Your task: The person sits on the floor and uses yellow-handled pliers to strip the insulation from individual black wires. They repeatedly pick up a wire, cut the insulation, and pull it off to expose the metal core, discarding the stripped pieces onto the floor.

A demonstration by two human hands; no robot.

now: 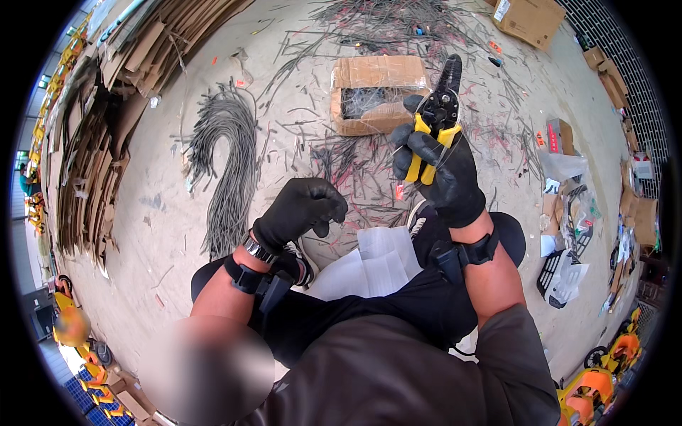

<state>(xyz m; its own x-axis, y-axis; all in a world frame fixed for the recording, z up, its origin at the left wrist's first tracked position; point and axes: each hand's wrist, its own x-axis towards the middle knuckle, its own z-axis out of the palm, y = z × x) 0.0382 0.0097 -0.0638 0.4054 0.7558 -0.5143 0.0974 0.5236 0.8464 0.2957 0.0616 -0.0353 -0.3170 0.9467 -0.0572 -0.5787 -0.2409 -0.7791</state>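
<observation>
My right hand [450, 170], in a black glove, grips a wire stripper [437, 128] by its yellow handles. The tool's black jaws point away from me, and a thin, pale strand loops around it. To the left, my left hand [301, 213] is also in a black glove, with its fingers curled; nothing shows in it, but its palm is hidden. Just beyond the hands stands a cardboard box [378, 72] with clear plastic and dark contents in its opening. A thick bundle of grey cables [229, 175] lies bent on the floor to the left.
Grey and red cable offcuts [346, 165] litter the concrete floor, with a larger pile [394, 16] at the far side. Flattened cardboard [88, 175] is stacked at left. White sheeting [373, 266] lies between my feet. Black plastic parts [557, 277] and packaging lie at right.
</observation>
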